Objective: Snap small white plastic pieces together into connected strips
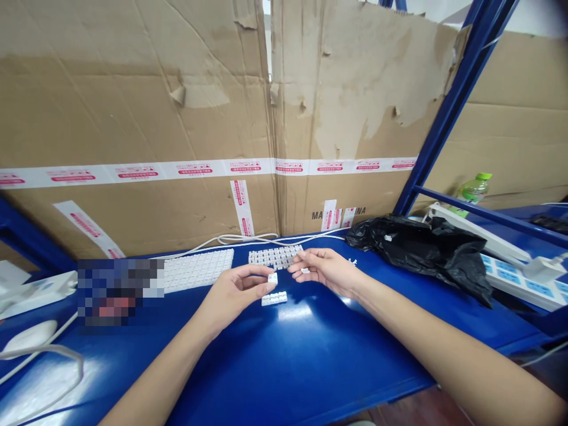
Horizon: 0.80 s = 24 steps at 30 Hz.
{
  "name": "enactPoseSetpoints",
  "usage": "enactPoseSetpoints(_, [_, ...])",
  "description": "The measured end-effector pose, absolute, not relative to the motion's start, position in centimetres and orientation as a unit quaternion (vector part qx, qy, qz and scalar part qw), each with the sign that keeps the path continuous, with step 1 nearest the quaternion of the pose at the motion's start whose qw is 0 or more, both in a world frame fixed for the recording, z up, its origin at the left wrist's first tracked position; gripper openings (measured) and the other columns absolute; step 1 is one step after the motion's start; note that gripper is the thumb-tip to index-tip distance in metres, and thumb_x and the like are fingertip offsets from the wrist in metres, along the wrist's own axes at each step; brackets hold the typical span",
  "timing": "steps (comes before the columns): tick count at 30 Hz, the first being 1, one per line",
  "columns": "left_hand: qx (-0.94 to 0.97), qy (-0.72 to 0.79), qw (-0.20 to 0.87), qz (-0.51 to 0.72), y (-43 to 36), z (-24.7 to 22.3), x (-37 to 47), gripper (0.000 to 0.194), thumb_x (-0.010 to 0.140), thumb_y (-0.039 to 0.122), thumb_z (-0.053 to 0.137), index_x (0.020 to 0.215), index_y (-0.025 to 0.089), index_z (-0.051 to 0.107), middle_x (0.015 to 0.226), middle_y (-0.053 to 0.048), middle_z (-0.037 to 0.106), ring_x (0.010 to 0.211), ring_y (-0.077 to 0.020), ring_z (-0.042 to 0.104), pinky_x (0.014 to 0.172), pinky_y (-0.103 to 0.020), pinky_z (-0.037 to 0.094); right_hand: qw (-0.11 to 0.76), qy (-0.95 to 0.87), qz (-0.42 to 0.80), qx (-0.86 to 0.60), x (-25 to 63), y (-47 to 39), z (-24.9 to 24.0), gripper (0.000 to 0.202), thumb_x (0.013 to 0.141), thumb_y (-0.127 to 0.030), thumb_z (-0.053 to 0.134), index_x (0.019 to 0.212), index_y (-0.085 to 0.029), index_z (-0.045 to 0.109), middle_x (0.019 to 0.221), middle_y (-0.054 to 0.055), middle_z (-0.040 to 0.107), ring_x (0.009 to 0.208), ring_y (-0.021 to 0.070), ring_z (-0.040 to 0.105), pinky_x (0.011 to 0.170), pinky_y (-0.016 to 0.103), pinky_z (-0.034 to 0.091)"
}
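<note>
My left hand (242,289) pinches a small white plastic block (272,277) between thumb and fingertips. To its right, my right hand (326,269) has its fingers curled, with another small white piece (305,270) held against them. The thumb and index finger of that hand are at the right end of a set of small white blocks (273,257) lined up in rows on the blue tabletop (284,361). Just below the left fingertips lies a short row of similar white blocks (274,298). The exact kind of these pieces is too small to make out.
A white keyboard-like grid (199,269) lies left of the rows, beside a blurred-out patch. White cables (248,238) run along the cardboard wall (199,130). On the right are a black plastic bag (426,248), a power strip (523,281) and a bottle (473,192). A white mouse (31,337) sits far left.
</note>
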<state>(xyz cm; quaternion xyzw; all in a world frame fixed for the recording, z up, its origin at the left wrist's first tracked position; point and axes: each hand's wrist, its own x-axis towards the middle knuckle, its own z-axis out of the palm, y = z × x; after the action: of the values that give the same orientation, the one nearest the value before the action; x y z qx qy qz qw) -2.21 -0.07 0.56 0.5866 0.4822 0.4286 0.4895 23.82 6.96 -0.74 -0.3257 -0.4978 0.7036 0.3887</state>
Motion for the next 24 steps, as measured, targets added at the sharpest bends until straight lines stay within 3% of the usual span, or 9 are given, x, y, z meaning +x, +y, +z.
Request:
enactPoseSetpoints(3, [0.602, 0.468, 0.473, 0.442, 0.0, 0.2, -2.1, 0.036, 0.082, 0.046, 0.092, 0.108, 0.022, 0.083, 0.106, -0.008, 0.085, 0.104, -0.0304, 0.081, 0.088, -0.039, 0.065, 0.358, -0.469, 0.744, -0.314, 24.3, 7.0, -0.5, 0.027, 0.1, -0.037, 0.081, 0.106, -0.011, 0.078, 0.11, 0.019, 0.084, 0.095, 0.0229, 0.084, 0.102, 0.04, 0.068])
enactPoseSetpoints(5, [0.61, 0.464, 0.463, 0.445, 0.2, 0.0, -2.1, 0.036, 0.081, 0.046, 0.092, 0.107, 0.022, 0.084, 0.109, -0.008, 0.085, 0.104, -0.0305, 0.081, 0.086, -0.039, 0.066, 0.333, -0.482, 0.76, -0.282, 24.5, 6.8, -0.2, 0.022, 0.095, -0.024, 0.084, 0.112, -0.011, 0.078, 0.118, 0.018, 0.083, 0.105, 0.0236, 0.084, 0.112, 0.041, 0.064])
enactPoseSetpoints(8, [0.609, 0.473, 0.466, 0.434, 0.5, -0.4, -2.2, 0.039, 0.08, 0.045, 0.094, 0.11, 0.022, 0.084, 0.106, -0.008, 0.086, 0.101, -0.0301, 0.082, 0.084, -0.038, 0.066, 0.304, -0.517, 0.763, -0.241, 24.8, 6.3, 0.1, 0.035, 0.086, -0.016, 0.09, 0.118, -0.013, 0.078, 0.125, 0.015, 0.081, 0.116, 0.0233, 0.081, 0.118, 0.04, 0.059])
enactPoseSetpoints(14, [0.609, 0.487, 0.466, 0.418, 0.8, -0.9, -2.4, 0.04, 0.082, 0.047, 0.093, 0.114, 0.024, 0.088, 0.099, -0.008, 0.089, 0.096, -0.0307, 0.084, 0.082, -0.037, 0.066, 0.305, -0.538, 0.746, -0.248, 24.7, 6.2, -0.1, 0.039, 0.084, -0.027, 0.096, 0.116, -0.014, 0.078, 0.117, 0.015, 0.084, 0.115, 0.0249, 0.082, 0.111, 0.042, 0.063])
enactPoseSetpoints(19, [0.617, 0.499, 0.447, 0.413, 0.6, -0.9, -2.3, 0.037, 0.083, 0.049, 0.092, 0.111, 0.024, 0.089, 0.096, -0.007, 0.089, 0.089, -0.0291, 0.084, 0.078, -0.035, 0.065, 0.321, -0.597, 0.677, -0.289, 25.4, 7.4, -0.4, 0.039, 0.08, -0.032, 0.098, 0.108, -0.014, 0.077, 0.109, 0.011, 0.085, 0.104, 0.0226, 0.084, 0.098, 0.038, 0.069])
enactPoseSetpoints(24, [0.613, 0.505, 0.458, 0.399, 0.5, -0.4, -2.0, 0.038, 0.083, 0.051, 0.092, 0.111, 0.025, 0.088, 0.102, -0.007, 0.089, 0.096, -0.0294, 0.084, 0.081, -0.034, 0.064, 0.359, -0.667, 0.508, -0.41, 27.6, 9.3, 0.1, 0.021, 0.084, -0.021, 0.092, 0.098, -0.018, 0.077, 0.093, 0.008, 0.086, 0.086, 0.0224, 0.084, 0.079, 0.034, 0.069])
